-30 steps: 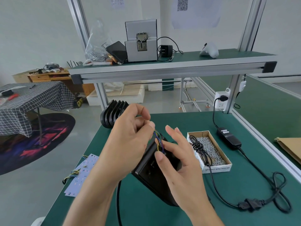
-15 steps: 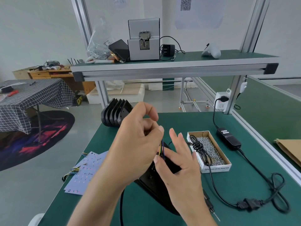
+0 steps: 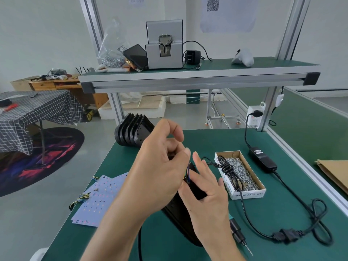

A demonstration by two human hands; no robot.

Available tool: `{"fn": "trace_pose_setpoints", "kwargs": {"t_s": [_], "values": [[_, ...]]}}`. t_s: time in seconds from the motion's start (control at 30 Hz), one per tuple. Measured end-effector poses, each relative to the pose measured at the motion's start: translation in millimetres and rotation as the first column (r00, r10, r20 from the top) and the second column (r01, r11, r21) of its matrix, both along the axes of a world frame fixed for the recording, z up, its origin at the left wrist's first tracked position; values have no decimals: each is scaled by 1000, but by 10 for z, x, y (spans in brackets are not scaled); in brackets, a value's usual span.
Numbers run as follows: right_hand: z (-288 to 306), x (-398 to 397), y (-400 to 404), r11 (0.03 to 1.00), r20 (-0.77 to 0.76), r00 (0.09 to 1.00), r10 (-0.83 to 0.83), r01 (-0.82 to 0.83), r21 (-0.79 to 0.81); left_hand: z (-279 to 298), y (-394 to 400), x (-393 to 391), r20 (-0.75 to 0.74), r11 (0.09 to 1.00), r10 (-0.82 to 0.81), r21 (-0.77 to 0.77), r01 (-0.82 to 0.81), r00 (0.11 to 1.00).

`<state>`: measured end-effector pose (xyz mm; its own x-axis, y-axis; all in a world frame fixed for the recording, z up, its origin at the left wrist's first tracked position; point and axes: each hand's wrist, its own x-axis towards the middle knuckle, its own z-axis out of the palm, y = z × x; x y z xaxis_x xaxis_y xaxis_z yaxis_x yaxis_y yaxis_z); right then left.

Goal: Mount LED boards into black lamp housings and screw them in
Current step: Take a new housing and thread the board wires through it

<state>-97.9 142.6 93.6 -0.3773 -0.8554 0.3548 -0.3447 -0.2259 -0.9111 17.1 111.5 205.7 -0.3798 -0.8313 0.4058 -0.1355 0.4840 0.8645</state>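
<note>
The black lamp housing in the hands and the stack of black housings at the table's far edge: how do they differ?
The black lamp housing in the hands is single; the stack of black housings is several nested together. The held one is tilted, with coloured wires at its top that the left hand pinches; the stack stands untouched, no wires showing. Both are black.
</note>
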Motion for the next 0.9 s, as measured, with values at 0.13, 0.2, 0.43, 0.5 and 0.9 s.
{"fn": "trace_pose_setpoints", "kwargs": {"t_s": [0.13,0.2,0.43,0.5,0.9], "values": [[-22,-14,-15,1000,4,1000,10,-10,25,-32,-19,0,-6,1000,4,-9,-4,1000],[-50,-20,-18,1000,1,1000,1,-1,26,-64,-50,-2,-16,1000,5,-12,-5,1000],[-63,-258,57,980,-139,970,198,-198,15,-175,-166,87,-188,997,-49,42,58,981],[-37,-463,61,917,-73,914,399,-397,45,-157,-219,135,-213,994,-98,34,107,972],[-30,-737,-451,438,669,234,706,-886,-152,-97,-419,83,-504,941,-187,153,301,843]]}}
